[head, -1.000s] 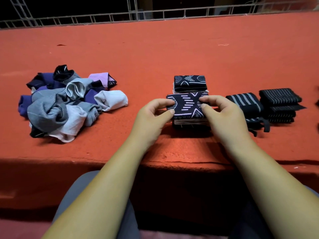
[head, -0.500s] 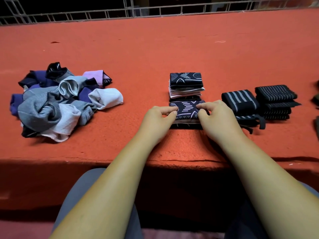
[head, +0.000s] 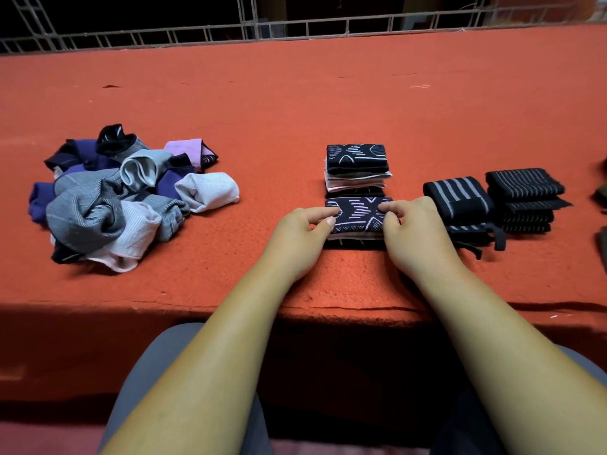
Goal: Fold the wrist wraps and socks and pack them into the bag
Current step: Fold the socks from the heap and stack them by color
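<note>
A folded black sock with a pale line pattern [head: 358, 214] tops a short stack near the table's front edge. My left hand [head: 302, 239] pinches its left end and my right hand [head: 415, 234] pinches its right end. Just behind it stands a second stack of folded socks [head: 357, 167], black patterned on top and pale pink below. To the right lie two piles of folded black wrist wraps with grey stripes, the near wrist wraps [head: 458, 200] and the far wrist wraps [head: 525, 198]. No bag is in view.
A loose heap of unfolded socks [head: 124, 195] in grey, purple, pink and white lies at the left on the red cloth-covered table [head: 295, 103]. A metal railing [head: 295, 31] runs along the far edge. Dark items [head: 602, 192] peek in at the right border.
Both hands have lowered the patterned sock from above the table onto the short stack in front and keep hold of its ends. The piles have not moved.
</note>
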